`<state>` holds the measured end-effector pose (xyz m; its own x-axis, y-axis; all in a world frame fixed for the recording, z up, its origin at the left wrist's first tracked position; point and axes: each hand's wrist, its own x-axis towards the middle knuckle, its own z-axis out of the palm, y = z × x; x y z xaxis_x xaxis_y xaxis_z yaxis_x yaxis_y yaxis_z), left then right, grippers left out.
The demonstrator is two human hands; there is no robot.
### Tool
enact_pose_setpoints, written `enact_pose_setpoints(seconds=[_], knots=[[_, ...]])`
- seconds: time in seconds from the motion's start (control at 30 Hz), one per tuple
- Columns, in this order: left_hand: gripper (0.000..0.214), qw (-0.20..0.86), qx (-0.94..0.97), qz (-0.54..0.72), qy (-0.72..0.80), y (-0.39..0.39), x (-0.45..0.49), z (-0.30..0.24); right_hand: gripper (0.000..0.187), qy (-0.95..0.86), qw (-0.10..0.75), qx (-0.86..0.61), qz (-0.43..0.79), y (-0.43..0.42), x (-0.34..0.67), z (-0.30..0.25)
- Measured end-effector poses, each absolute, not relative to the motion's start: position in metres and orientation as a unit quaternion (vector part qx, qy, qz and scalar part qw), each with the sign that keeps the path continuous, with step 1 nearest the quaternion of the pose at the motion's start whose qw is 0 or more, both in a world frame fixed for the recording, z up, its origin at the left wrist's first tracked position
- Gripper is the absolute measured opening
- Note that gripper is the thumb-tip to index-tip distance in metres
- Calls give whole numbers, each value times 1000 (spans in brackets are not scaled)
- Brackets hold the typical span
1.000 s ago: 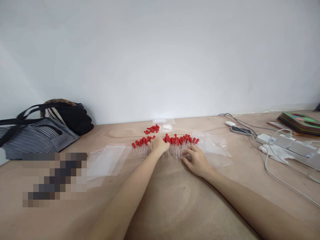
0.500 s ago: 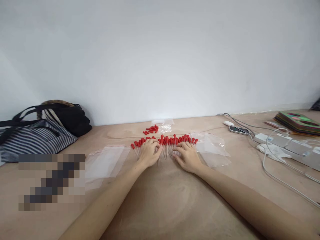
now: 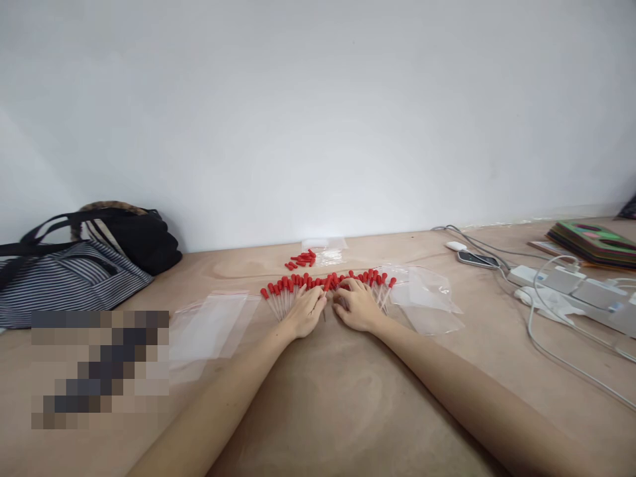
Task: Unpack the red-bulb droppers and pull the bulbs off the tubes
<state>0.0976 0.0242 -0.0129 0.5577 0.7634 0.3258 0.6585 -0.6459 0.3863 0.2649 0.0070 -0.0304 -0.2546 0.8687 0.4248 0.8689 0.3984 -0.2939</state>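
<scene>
A row of clear droppers with red rubber bulbs point(image 3: 283, 289) lies across the wooden table point(image 3: 328, 397). My left hand point(image 3: 307, 311) rests on the middle of the row, fingers curled over the stems. My right hand point(image 3: 355, 307) lies right beside it, fingers bent down onto the droppers, and the two hands almost touch. What the fingers pinch, if anything, is hidden. A small heap of loose red bulbs point(image 3: 301, 258) sits farther back beside a small clear bag point(image 3: 329, 250).
Flat clear zip bags lie left point(image 3: 209, 324) and right point(image 3: 424, 298) of the row. A striped tote bag point(image 3: 64, 278) and a black bag point(image 3: 144, 242) stand at the far left. A phone point(image 3: 477, 259), power strips with cables point(image 3: 571, 285) and stacked books point(image 3: 593, 242) fill the right.
My right hand has slid left along the row and my left hand has drawn back slightly; the two now sit side by side at the middle, with the droppers gathered closer together.
</scene>
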Motion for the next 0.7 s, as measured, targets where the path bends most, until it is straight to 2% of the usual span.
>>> enact_pose_setpoints(seconds=[0.3,0.7], knots=[[20,85,852,246,455,19,81,-8,31,-762,257,-594,13,9,261,-30],[21,29,819,242,520,19,85,-19,37,-747,159,-645,-33,11,256,-26]])
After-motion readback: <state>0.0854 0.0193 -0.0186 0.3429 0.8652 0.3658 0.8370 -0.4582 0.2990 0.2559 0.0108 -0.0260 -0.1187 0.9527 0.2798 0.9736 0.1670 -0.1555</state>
